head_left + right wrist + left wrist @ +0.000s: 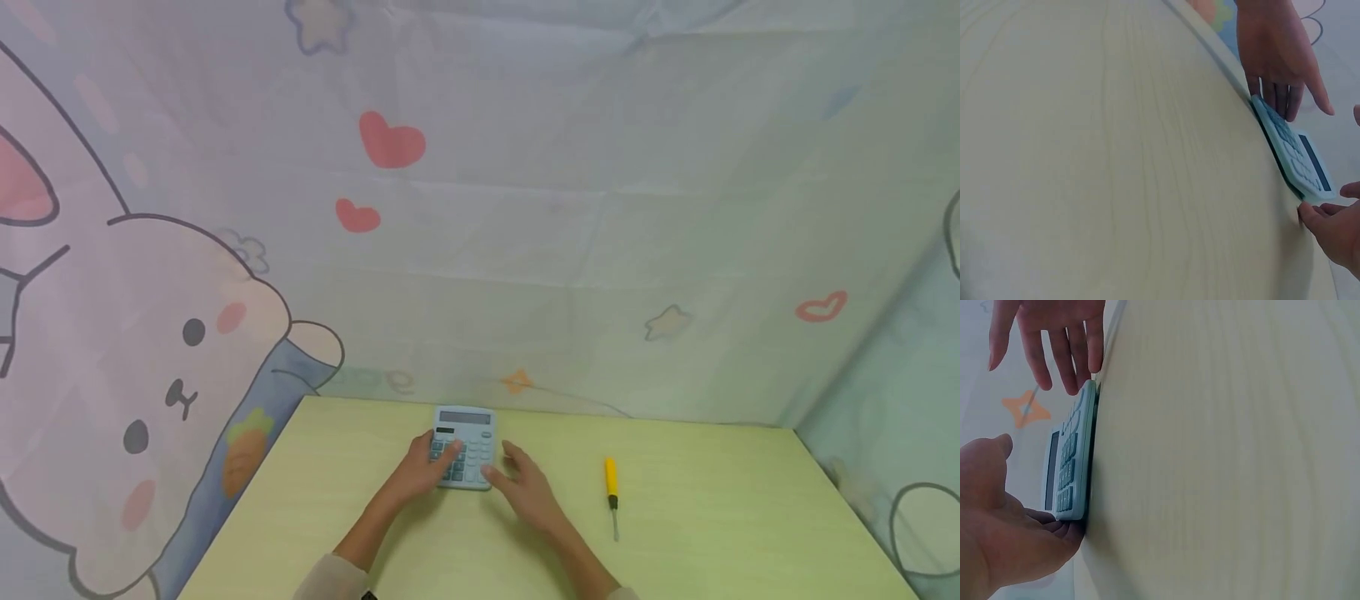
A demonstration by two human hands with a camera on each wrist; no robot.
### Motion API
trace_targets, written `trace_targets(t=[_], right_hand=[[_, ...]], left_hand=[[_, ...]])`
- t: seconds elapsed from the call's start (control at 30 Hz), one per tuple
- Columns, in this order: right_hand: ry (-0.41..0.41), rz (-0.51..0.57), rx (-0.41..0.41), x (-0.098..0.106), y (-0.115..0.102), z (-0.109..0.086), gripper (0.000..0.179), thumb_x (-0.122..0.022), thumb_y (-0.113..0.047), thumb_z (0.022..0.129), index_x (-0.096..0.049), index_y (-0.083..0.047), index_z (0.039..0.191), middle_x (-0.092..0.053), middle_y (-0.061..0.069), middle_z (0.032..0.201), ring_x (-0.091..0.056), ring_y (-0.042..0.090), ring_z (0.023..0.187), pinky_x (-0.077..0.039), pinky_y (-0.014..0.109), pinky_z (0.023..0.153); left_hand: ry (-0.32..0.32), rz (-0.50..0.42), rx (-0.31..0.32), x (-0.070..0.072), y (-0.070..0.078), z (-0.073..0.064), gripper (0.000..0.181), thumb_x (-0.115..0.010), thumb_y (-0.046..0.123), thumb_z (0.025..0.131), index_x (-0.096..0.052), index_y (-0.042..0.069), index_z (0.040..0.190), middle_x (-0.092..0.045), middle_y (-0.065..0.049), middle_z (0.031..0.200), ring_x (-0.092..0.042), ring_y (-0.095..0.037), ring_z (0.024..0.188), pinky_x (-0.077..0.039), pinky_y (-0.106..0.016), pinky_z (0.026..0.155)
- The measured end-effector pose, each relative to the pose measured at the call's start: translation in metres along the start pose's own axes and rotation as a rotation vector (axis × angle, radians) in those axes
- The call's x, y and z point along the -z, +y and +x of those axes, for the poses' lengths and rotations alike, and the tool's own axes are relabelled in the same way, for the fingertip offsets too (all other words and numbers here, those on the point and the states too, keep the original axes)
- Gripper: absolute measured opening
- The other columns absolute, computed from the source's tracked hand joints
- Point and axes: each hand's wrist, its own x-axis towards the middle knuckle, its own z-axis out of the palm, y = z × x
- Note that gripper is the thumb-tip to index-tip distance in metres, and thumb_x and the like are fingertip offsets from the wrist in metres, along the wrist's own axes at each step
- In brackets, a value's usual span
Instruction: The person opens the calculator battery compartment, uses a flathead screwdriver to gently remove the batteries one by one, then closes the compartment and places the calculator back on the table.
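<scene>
A light blue calculator (471, 432) lies face up near the table's back edge, its display away from me. At its left side is my left hand (420, 473), fingertips right at the edge. The left thumb overlaps the keys in the head view, but the left wrist view shows it raised off them. My right hand (531, 493) is beside the right side, thumb and fingers spread. In the right wrist view the right fingertips (1307, 214) come right up to the calculator's edge. Neither hand is curled round it.
A screwdriver (612, 482) with a yellow handle lies on the pale wooden table (720, 508), right of my right hand, its metal tip toward me. Behind the table hangs a printed cloth (525, 275) with hearts, stars and a large rabbit.
</scene>
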Motion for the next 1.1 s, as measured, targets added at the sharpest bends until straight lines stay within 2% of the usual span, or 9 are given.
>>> trace_targets(t=[0.1, 0.17, 0.33, 0.4, 0.47, 0.7, 0.87, 0.97, 1.1], right_hand=[[0.010, 0.042, -0.014, -0.003, -0.001, 0.003, 0.084, -0.068, -0.047, 0.102, -0.037, 0.006, 0.159, -0.045, 0.030, 0.158, -0.045, 0.047, 0.145, -0.038, 0.061, 0.118], [0.006, 0.076, -0.015, -0.004, -0.001, 0.005, 0.084, -0.068, -0.046, 0.102, -0.037, 0.007, 0.159, -0.046, 0.031, 0.158, -0.046, 0.048, 0.145, -0.037, 0.062, 0.118], [-0.007, 0.140, -0.001, -0.004, -0.001, 0.007, 0.082, -0.068, -0.041, 0.103, -0.036, 0.012, 0.157, -0.045, 0.034, 0.157, -0.045, 0.050, 0.145, -0.034, 0.062, 0.120], [-0.009, 0.154, 0.003, -0.005, -0.001, 0.007, 0.081, -0.068, -0.040, 0.103, -0.037, 0.013, 0.156, -0.045, 0.035, 0.156, -0.045, 0.049, 0.145, -0.033, 0.061, 0.121], [-0.015, 0.169, 0.002, -0.005, 0.000, 0.008, 0.080, -0.067, -0.039, 0.104, -0.037, 0.014, 0.156, -0.045, 0.035, 0.156, -0.044, 0.049, 0.146, -0.033, 0.061, 0.121], [-0.030, 0.157, 0.014, -0.007, 0.005, 0.010, 0.077, -0.066, -0.037, 0.105, -0.038, 0.017, 0.153, -0.050, 0.037, 0.151, -0.049, 0.050, 0.142, -0.038, 0.060, 0.118], [-0.042, 0.157, 0.013, -0.008, 0.007, 0.009, 0.076, -0.066, -0.034, 0.105, -0.038, 0.016, 0.153, -0.052, 0.035, 0.150, -0.051, 0.049, 0.141, -0.037, 0.060, 0.119], [-0.048, 0.145, 0.025, -0.006, 0.009, 0.009, 0.074, -0.066, -0.034, 0.105, -0.039, 0.015, 0.154, -0.054, 0.033, 0.149, -0.052, 0.047, 0.141, -0.036, 0.060, 0.120], [-0.063, 0.137, 0.022, -0.003, 0.013, 0.012, 0.075, -0.066, -0.036, 0.105, -0.039, 0.013, 0.155, -0.054, 0.031, 0.150, -0.051, 0.045, 0.142, -0.036, 0.059, 0.120]], left_hand=[[-0.015, -0.009, 0.043, 0.000, -0.005, 0.002, 0.086, -0.054, 0.053, 0.108, -0.034, -0.016, 0.155, -0.040, -0.039, 0.152, -0.048, -0.049, 0.138, -0.036, -0.066, 0.116], [-0.016, -0.028, 0.062, -0.002, -0.013, 0.006, 0.089, -0.055, 0.055, 0.107, -0.031, -0.015, 0.157, -0.039, -0.038, 0.154, -0.044, -0.050, 0.142, -0.033, -0.066, 0.118], [-0.038, -0.071, 0.024, -0.009, -0.036, 0.022, 0.063, -0.054, 0.050, 0.109, -0.051, -0.002, 0.145, -0.055, -0.020, 0.133, -0.057, -0.032, 0.121, -0.044, -0.058, 0.108], [-0.046, -0.074, 0.017, -0.009, -0.041, 0.026, 0.052, -0.055, 0.047, 0.109, -0.055, 0.003, 0.138, -0.057, -0.014, 0.124, -0.058, -0.027, 0.112, -0.046, -0.053, 0.103], [-0.048, -0.074, 0.019, -0.009, -0.044, 0.027, 0.049, -0.055, 0.048, 0.109, -0.056, 0.006, 0.135, -0.058, -0.010, 0.119, -0.058, -0.024, 0.108, -0.046, -0.050, 0.100], [-0.092, -0.103, 0.017, -0.004, -0.048, 0.027, 0.056, -0.055, 0.055, 0.107, -0.055, 0.008, 0.137, -0.057, -0.012, 0.123, -0.057, -0.027, 0.111, -0.046, -0.052, 0.100], [-0.120, -0.127, 0.050, -0.001, -0.050, 0.025, 0.057, -0.054, 0.054, 0.108, -0.056, 0.008, 0.140, -0.058, -0.013, 0.125, -0.056, -0.028, 0.114, -0.044, -0.051, 0.102], [-0.112, -0.122, 0.057, -0.001, -0.049, 0.024, 0.064, -0.054, 0.056, 0.107, -0.052, 0.005, 0.146, -0.055, -0.018, 0.135, -0.054, -0.032, 0.121, -0.042, -0.055, 0.107], [-0.100, -0.125, 0.069, 0.000, -0.045, 0.020, 0.083, -0.056, 0.064, 0.103, -0.042, 0.002, 0.157, -0.044, -0.024, 0.151, -0.047, -0.039, 0.134, -0.036, -0.062, 0.114]])
